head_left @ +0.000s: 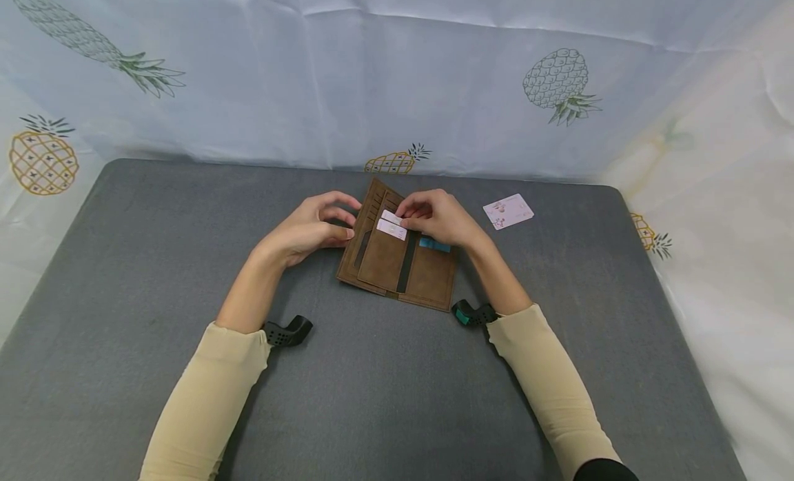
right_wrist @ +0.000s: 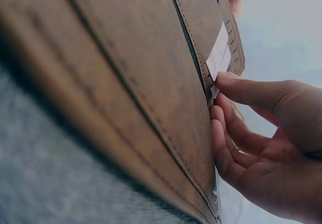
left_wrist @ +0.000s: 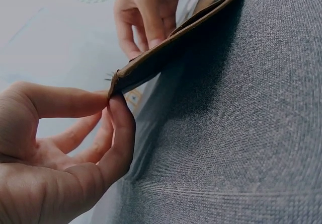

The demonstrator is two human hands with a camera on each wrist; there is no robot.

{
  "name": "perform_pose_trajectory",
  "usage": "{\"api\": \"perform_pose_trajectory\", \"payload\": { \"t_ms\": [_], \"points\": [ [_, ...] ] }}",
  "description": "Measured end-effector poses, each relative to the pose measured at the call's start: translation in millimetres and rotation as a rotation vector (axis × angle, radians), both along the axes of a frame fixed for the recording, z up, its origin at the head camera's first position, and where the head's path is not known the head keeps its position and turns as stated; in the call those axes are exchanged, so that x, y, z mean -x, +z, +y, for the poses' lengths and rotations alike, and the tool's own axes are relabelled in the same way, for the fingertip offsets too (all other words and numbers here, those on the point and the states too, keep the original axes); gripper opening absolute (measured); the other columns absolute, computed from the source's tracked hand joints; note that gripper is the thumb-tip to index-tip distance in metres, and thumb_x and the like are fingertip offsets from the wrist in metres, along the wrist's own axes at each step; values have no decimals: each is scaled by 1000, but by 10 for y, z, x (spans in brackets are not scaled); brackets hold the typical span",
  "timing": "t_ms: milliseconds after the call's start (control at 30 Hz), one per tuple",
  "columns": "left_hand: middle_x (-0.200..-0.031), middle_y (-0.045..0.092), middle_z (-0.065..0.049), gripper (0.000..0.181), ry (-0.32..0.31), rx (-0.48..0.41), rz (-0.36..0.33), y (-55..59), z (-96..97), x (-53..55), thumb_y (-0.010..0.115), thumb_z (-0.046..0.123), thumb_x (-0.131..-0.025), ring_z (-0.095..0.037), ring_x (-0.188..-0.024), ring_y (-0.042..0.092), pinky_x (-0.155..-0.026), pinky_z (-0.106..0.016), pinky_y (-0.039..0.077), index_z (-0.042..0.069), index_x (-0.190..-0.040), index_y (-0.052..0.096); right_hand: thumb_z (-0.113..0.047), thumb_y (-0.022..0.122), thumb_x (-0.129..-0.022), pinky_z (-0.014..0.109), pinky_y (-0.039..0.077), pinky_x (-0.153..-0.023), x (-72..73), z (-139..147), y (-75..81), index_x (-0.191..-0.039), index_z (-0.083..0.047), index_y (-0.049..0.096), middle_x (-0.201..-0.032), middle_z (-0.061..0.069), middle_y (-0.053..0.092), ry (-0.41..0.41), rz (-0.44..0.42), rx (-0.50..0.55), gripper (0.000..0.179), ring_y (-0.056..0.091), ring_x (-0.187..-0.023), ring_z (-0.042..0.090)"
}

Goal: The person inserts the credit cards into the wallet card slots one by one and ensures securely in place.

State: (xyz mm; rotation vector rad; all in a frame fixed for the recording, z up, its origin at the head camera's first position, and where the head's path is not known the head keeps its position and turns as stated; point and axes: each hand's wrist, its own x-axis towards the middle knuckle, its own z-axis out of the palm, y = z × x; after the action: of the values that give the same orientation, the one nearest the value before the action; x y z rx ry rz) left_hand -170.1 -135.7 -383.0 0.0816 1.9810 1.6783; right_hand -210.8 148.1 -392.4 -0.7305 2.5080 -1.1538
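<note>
An open brown wallet [head_left: 380, 262] lies tilted above the grey table, with its left side raised. At that edge, my left hand [head_left: 310, 226] pinches the wallet between thumb and bent index finger, as the left wrist view shows. My right hand [head_left: 439, 216] is over the wallet's upper middle. Its thumb and fingers pinch the edge of a whitish card [right_wrist: 219, 53] that stands partly out of a slot. In the head view two pale card strips [head_left: 392, 229] show there, one above the other. A blue card [head_left: 434, 244] pokes from the right-hand pocket, below the right hand.
A loose pink-and-white patterned card [head_left: 509, 211] lies on the grey table [head_left: 384, 384], right of the wallet. Black wrist-worn devices [head_left: 288, 331] sit by both forearms. A white curtain with pineapple prints [head_left: 397, 88] hangs behind the table's far edge.
</note>
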Motion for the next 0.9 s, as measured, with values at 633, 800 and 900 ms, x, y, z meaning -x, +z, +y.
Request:
{"api": "perform_pose_trajectory", "payload": {
  "t_ms": [633, 800, 900],
  "points": [
    [-114, 61, -5, 51, -2, -6, 6, -9, -6, -3, 65, -6, -102, -18, -97, 65, -91, -31, 60, 8, -149, 52, -9, 79, -99, 26, 54, -80, -15, 40, 43, -103, -5, 82, -103, 13, 79, 4, -59, -33, 6, 71, -86, 16],
    [-115, 61, -5, 51, -2, -7, 5, -8, -10, -3, 65, -5, -102, -18, -97, 65, -92, -32, 60, 8, -150, 52, -8, 77, -100, 29, 55, -83, -20, 57, 62, -102, -5, 82, -112, 13, 75, 28, -49, -69, 6, 71, -91, 19],
    [-115, 61, -5, 51, -2, -8, 2, -3, -11, -5, 65, -5, -102, -19, -97, 65, -93, -33, 60, 8, -150, 52, -8, 77, -100, 31, 57, -85, -21, 59, 67, -103, -5, 82, -113, 14, 76, 32, -48, -71, 6, 73, -94, 22]
  ]
}}
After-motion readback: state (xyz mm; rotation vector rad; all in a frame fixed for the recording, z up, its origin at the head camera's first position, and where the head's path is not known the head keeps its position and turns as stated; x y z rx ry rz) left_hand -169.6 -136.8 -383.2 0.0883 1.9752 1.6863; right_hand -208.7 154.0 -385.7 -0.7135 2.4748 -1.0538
